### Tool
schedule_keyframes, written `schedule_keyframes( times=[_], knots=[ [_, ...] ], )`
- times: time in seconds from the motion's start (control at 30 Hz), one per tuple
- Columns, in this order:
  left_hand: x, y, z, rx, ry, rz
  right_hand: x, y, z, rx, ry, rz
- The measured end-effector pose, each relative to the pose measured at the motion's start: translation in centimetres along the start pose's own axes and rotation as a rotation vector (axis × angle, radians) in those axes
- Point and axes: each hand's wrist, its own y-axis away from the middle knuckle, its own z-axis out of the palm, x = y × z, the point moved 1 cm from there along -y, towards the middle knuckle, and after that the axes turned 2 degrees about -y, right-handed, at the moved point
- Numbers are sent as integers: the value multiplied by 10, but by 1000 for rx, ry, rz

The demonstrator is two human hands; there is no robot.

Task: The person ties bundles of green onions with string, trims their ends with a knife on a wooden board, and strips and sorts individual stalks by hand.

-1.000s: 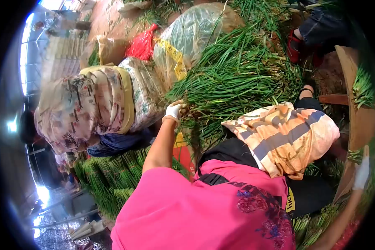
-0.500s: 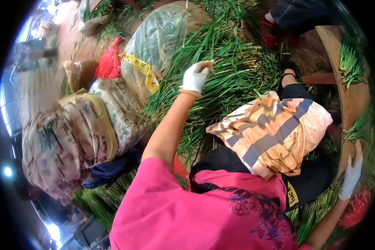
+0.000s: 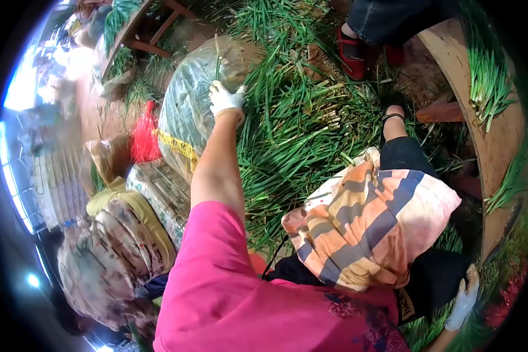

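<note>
My left hand (image 3: 226,101), in a white glove, reaches to a large bundle wrapped in clear plastic (image 3: 188,88). Its thumb and fingers are apart. A thin green stalk (image 3: 218,56) extends beyond the fingertips; whether they touch it I cannot tell. To the right of the bundle, loose green onions (image 3: 299,141) lie heaped on the floor. Low on the right is my right hand (image 3: 463,300), also gloved, beside the curved wooden tabletop (image 3: 498,170). Its fingers are spread, with nothing visible in them. An orange and grey patterned cloth (image 3: 369,223) covers my lap.
Green onions (image 3: 488,82) lie on the tabletop. Another person's red shoe (image 3: 352,56) stands by the heap. At left are a red plastic bag (image 3: 144,135) and a person in a floral top (image 3: 111,258). Another wooden table (image 3: 123,41) is at upper left.
My left hand has moved from above the green onion heap leftward to the plastic-wrapped bundle, and its fingers have spread. My right hand has shifted lower in the view, along with the camera's movement.
</note>
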Motion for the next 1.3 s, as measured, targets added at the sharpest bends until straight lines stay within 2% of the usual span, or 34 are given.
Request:
schedule_keyframes(
  times=[0.03,0.1,0.17,0.2,0.27,0.3,0.33,0.37,0.43,0.5,0.53,0.57,0.63,0.7,0.77,0.83,0.97,1.03,1.1,1.13,1.17,1.23,1.27,1.3],
  knots=[
    [15,13,3,73,-53,69,-2,-2,1,-23,56,10],
    [50,51,2,-317,47,311,-10,-10,3,-71,170,28],
    [63,78,37,-480,-253,520,-28,-19,11,-19,19,120],
    [64,84,45,-465,-271,548,-43,-24,9,-5,-37,139],
    [56,67,53,-554,-82,445,-46,-28,3,53,-254,196],
    [50,51,62,-630,19,411,-39,-30,-6,13,-91,123],
    [65,49,39,-565,-74,443,-46,-32,-9,48,-105,150],
    [92,49,6,-609,-160,379,-54,-36,-9,82,-120,177],
    [114,46,-3,-332,-90,515,-58,-45,-6,7,-73,79],
    [133,57,14,-346,-168,543,-67,-54,0,-71,36,-35],
    [138,70,13,-477,-366,510,-82,-57,6,-70,39,-18],
    [130,76,15,-518,-445,479,-91,-58,10,-67,42,-2],
    [72,52,49,-584,-309,303,-80,-58,7,-21,54,-13],
    [40,30,46,-650,-345,317,-76,-61,2,-27,9,19],
    [53,23,7,-589,-639,454,-67,-61,5,-16,6,41],
    [49,-1,-19,-497,-655,498,-68,-64,8,-36,5,26],
    [35,-27,-23,-595,-486,456,-76,-79,22,-66,16,26],
    [16,-29,8,-586,-254,374,-81,-87,29,-76,-5,31],
    [8,-31,15,-650,-6,422,-86,-91,27,-111,-18,14],
    [27,0,-19,-800,334,210,-86,-92,25,-102,-68,-37],
    [13,-10,-16,-637,275,457,-84,-94,21,-122,-30,-106],
    [5,17,-56,-226,268,716,-79,-93,23,-88,-39,-72],
    [-1,44,-79,-35,256,726,-80,-94,22,-105,0,-81],
    [-22,59,-89,20,239,742,-79,-96,25,-125,1,-99]
  ],
)
